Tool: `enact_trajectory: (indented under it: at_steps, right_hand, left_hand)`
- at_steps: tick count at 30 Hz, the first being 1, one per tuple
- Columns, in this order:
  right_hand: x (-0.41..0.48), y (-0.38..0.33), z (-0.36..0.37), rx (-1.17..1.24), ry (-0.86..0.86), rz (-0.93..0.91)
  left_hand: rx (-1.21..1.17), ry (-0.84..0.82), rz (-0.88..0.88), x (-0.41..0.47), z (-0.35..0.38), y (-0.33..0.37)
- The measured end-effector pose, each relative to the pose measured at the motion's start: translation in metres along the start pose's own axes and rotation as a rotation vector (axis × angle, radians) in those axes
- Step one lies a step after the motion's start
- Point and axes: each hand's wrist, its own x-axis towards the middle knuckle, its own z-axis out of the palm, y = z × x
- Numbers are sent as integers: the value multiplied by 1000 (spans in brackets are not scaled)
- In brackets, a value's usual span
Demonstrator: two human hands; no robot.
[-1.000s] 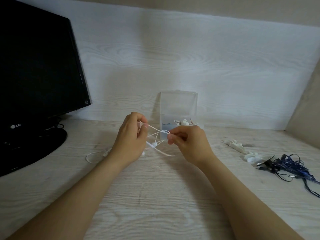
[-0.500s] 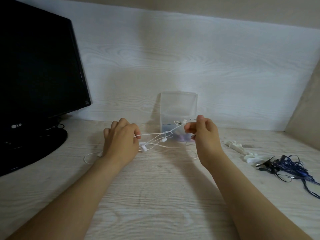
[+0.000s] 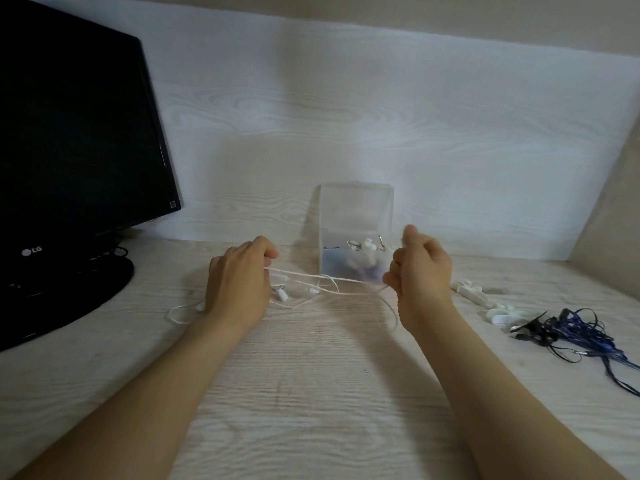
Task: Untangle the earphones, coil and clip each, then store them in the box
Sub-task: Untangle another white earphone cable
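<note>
Nearest me is the pale, matte wood-grain desk (image 3: 311, 393). Just above it my left hand (image 3: 239, 282) has its fingers curled, pinching the white earphones (image 3: 322, 284). My right hand (image 3: 420, 282) is curled as well and pinches the far end of the span. The thin, limp cord runs taut between them, with a small crossed loop mid-span, two buds hanging near the left hand and a slack loop on the desk by the left wrist.

I judge this to be the untangling step, with coiling not yet begun. The next move calls for easing the tension and feeding a bud through that loop, since a harder pull would likely cinch it.

To the right lie white plastic clips (image 3: 498, 311) and the glossy, tangled blue earphones (image 3: 581, 334). Beyond the cord stands the clear box (image 3: 356, 209), holding small bits.
</note>
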Motion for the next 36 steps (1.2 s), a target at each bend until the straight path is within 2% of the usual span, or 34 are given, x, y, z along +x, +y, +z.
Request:
enact_trajectory:
  at_steps: [3, 5, 7, 9, 13, 17, 19, 22, 27, 32, 36]
  right_hand:
    - [-8, 5, 1, -430, -193, -256]
    - [-13, 13, 3, -803, -337, -390]
    - [-17, 20, 4, -1155, -470, -435]
    - [-17, 24, 4, -1305, -530, -478]
    - [-6, 30, 0, -1129, -433, -595]
    - [0, 27, 2, -941, -221, -585]
    - [0, 22, 3, -808, -87, -502]
    - [-1, 11, 2, -479, 102, -299]
    - [2, 4, 1, -110, 182, -50]
    - [2, 0, 1, 69, 226, -18]
    - [9, 5, -2, 139, 338, -4]
  left_hand:
    - [-90, -2, 19, 2, 3, -2]
    - [-180, -10, 41, 3, 5, -2]
    - [-251, -15, 50, 4, 4, 3]
    - [-295, -4, 48, 4, 2, 7]
    - [-326, 10, 25, 3, 1, 4]
    - [-176, -32, 56, 1, 1, -1]
    - [-83, -66, 72, 1, 2, 0]
    - [8, -95, 38, 1, 2, -2]
    - [98, -173, -60, 2, 1, -3]
    - [107, -245, -100, 1, 2, 4]
    - [170, -288, -117, 0, 3, 2]
